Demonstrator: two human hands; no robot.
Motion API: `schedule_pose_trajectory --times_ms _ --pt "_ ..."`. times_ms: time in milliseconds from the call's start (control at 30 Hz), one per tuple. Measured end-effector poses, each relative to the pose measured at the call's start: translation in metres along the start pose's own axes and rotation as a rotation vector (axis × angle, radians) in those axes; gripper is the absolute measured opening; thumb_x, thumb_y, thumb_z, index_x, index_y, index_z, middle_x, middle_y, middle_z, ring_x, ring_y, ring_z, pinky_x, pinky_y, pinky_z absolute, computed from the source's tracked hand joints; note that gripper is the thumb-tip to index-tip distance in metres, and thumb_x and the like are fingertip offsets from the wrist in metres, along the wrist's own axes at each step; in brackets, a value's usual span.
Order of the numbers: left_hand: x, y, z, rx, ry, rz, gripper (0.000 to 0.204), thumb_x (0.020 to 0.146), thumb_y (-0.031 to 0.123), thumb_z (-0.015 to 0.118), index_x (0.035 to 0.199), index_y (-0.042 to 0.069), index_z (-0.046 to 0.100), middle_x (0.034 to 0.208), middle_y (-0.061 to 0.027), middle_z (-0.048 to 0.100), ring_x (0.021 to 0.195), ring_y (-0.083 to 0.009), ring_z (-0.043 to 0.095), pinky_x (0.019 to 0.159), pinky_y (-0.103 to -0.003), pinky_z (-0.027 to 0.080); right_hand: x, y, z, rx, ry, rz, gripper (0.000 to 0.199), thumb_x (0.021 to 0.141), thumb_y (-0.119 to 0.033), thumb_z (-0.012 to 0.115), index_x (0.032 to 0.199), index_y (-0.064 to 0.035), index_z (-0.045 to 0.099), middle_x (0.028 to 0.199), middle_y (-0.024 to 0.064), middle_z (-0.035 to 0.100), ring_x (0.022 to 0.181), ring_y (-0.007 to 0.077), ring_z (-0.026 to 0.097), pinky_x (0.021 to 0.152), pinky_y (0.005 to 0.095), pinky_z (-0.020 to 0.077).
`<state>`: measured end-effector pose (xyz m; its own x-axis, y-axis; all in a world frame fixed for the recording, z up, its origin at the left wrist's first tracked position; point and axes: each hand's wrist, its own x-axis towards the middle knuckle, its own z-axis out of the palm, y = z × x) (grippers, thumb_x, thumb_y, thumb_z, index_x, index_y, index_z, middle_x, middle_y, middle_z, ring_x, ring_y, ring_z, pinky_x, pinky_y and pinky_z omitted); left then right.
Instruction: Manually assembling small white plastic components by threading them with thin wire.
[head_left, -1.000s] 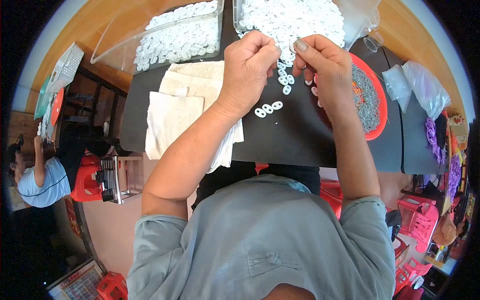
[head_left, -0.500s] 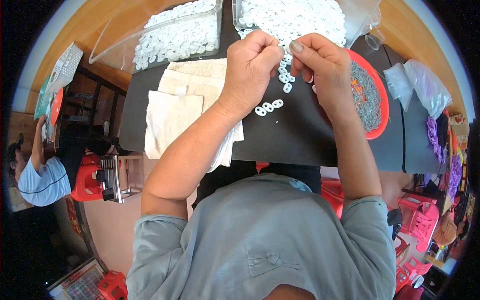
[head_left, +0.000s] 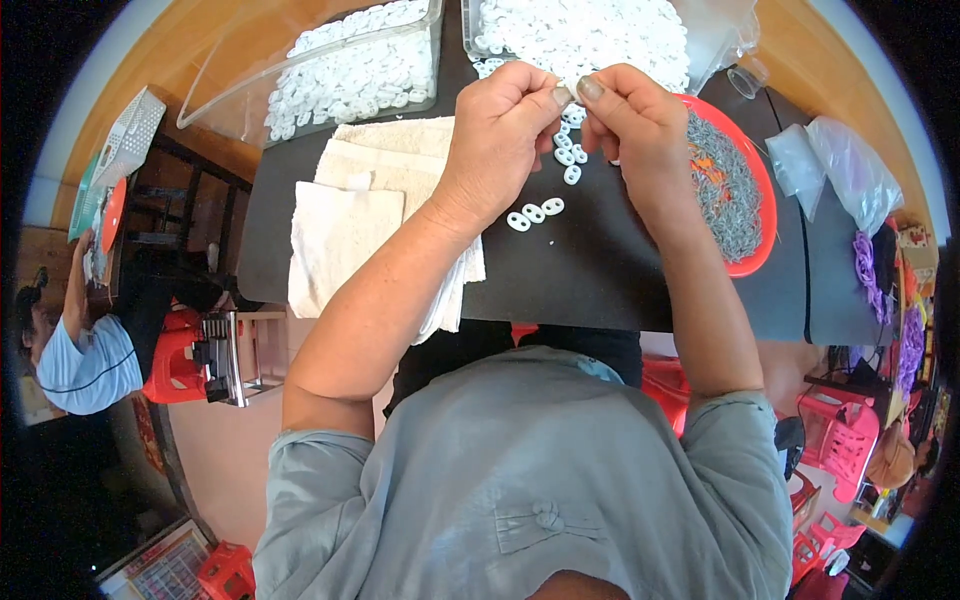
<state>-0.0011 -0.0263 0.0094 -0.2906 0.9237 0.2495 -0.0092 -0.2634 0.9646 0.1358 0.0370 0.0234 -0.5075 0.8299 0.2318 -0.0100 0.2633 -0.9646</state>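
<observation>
Over the far middle of the dark table, my left hand (head_left: 503, 140) and my right hand (head_left: 640, 120) meet with thumbs and forefingers pinched together. Between the fingertips shows a small white piece (head_left: 571, 88), mostly hidden by the thumbs. Below them a loose trail of white oval two-hole pieces (head_left: 572, 175) runs toward me, and a short row of three white oval pieces (head_left: 535, 213) lies nearer. Beside my right wrist, a red bowl (head_left: 767, 215) holds many small grey wire-like parts (head_left: 730, 200) with some orange among them.
Two clear bins hold white pieces (head_left: 350, 85) and a larger white heap (head_left: 590, 40) at the back. Folded cream cloths (head_left: 345, 230) lie left of my forearm. Clear plastic bags (head_left: 850, 180) are at the right edge. A person in light blue (head_left: 90, 365) works far left.
My right hand has shifted slightly left, showing more of the bowl's contents. Both hands still pinch at the same spot, and the loose pieces stay where they lay.
</observation>
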Motion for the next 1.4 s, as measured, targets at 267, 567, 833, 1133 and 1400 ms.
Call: schedule_pose_trajectory --times_ms 267,567,833,1133,1400 --pt "0.001 -0.007 0.000 0.048 0.005 0.028 0.014 0.092 0.015 0.061 0.085 0.004 0.060 0.066 0.0008 0.055 0.053 -0.0054 0.051 0.043 -0.020 0.040 0.001 0.005 0.002 -0.142 -0.006 -0.078 0.019 0.094 -0.023 0.058 0.086 -0.0056 0.061 0.061 -0.0038 0.050 0.055 0.0028 0.044 0.050 0.0191 0.0299" --pt "0.012 -0.006 -0.007 -0.019 0.023 -0.034 0.019 0.083 0.017 0.068 0.079 -0.001 0.064 0.059 -0.0034 0.057 0.046 -0.0082 0.050 0.039 -0.025 0.038 -0.002 -0.013 0.000 -0.277 0.083 -0.064 0.020 0.092 -0.024 0.059 0.084 -0.0057 0.062 0.058 -0.0029 0.050 0.052 0.0036 0.044 0.047 0.0197 0.0323" --pt "0.011 -0.012 -0.018 -0.090 0.039 0.164 0.020 0.081 0.014 0.067 0.067 0.002 0.058 0.054 -0.0039 0.054 0.042 -0.0114 0.048 0.038 -0.026 0.037 -0.064 0.003 -0.004 -1.269 -0.159 -0.422 0.020 0.091 -0.022 0.058 0.081 -0.0054 0.056 0.065 0.0136 0.058 0.057 0.0314 0.058 0.051 0.0400 0.0455" --pt "0.017 -0.024 -0.005 0.051 0.086 0.117 0.013 0.075 0.008 0.068 0.069 -0.001 0.062 0.058 -0.0089 0.060 0.050 -0.0150 0.055 0.047 -0.030 0.044 -0.088 0.028 -0.009 -1.435 -0.250 -0.395 0.014 0.088 -0.015 0.060 0.083 -0.0073 0.049 0.066 0.0126 0.057 0.059 0.0337 0.059 0.051 0.0440 0.0470" --pt "0.016 -0.019 -0.004 0.133 0.073 0.188 0.015 0.074 0.009 0.069 0.068 -0.003 0.063 0.061 -0.0120 0.063 0.057 -0.0174 0.058 0.056 -0.032 0.047 -0.081 0.030 -0.016 -1.429 -0.314 -0.433 0.011 0.086 -0.010 0.060 0.085 -0.0081 0.050 0.067 0.0127 0.057 0.061 0.0342 0.059 0.050 0.0446 0.0468"
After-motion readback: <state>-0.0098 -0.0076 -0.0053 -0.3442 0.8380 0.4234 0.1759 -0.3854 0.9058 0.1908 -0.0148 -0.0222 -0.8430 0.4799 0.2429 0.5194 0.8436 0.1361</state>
